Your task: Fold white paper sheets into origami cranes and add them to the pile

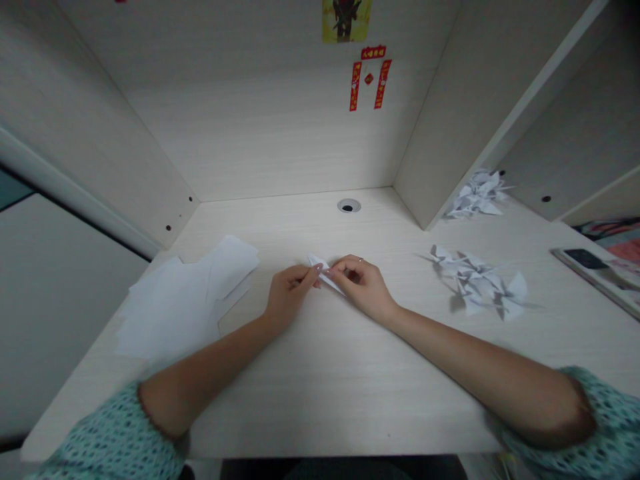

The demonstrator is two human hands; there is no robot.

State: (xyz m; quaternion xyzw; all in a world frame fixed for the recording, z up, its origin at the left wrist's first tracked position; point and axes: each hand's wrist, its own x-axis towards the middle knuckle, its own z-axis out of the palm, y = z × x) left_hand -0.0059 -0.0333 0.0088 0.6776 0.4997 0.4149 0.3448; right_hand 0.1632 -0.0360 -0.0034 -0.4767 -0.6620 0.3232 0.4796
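A small white folded paper (333,283), narrow and pointed, is held between my two hands just above the middle of the desk. My left hand (293,290) pinches its left side with thumb and forefinger. From the right, my right hand (365,287) grips the same paper between thumb and fingers, and a ring shows on one finger. Both sets of fingertips nearly meet and cover part of the folds. To the right on the desk lies a group of folded white paper cranes (477,277).
Loose white paper sheets (185,300) lie overlapping at the left. More folded paper pieces (477,193) are heaped by the right divider panel (480,120). A phone (585,259) rests on a flat item at the far right. A round cable hole (349,205) sits near the back wall.
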